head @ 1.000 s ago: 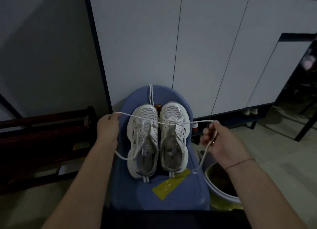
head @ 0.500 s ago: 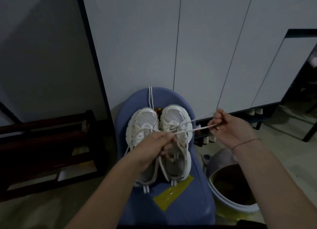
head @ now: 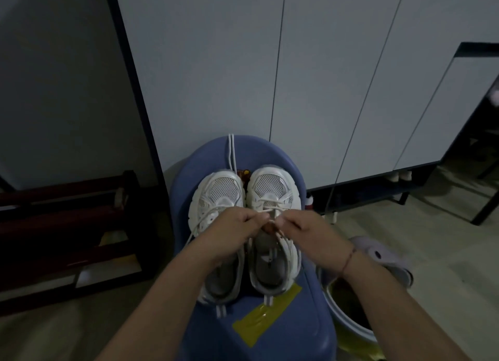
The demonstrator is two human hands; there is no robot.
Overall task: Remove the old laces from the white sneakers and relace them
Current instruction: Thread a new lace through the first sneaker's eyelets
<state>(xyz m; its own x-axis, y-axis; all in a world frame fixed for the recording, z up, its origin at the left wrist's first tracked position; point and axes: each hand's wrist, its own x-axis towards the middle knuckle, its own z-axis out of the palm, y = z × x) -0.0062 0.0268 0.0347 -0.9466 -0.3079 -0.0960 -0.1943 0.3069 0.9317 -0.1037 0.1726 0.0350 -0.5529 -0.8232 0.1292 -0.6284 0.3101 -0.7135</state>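
Two white sneakers (head: pixel 245 225) sit side by side on a blue plastic stool (head: pixel 283 331), toes toward its far edge by the white cabinet doors (head: pixel 270 77). Both hands meet over the right-hand shoe's tongue — the left hand (head: pixel 232 227) and right hand (head: pixel 305 231) each pinch the white lace (head: pixel 270 208), fingertips nearly touching just below the crossed rows already threaded near the toe. A loose strand trails from under the left hand toward the stool's left edge. Another lace (head: pixel 231 155) hangs over the far edge. Yellow tape (head: pixel 266 317) marks the near part of the seat — a pale bucket (head: pixel 348 314) stands beside the right edge, a dark wooden rack (head: pixel 67 225) off to the left.
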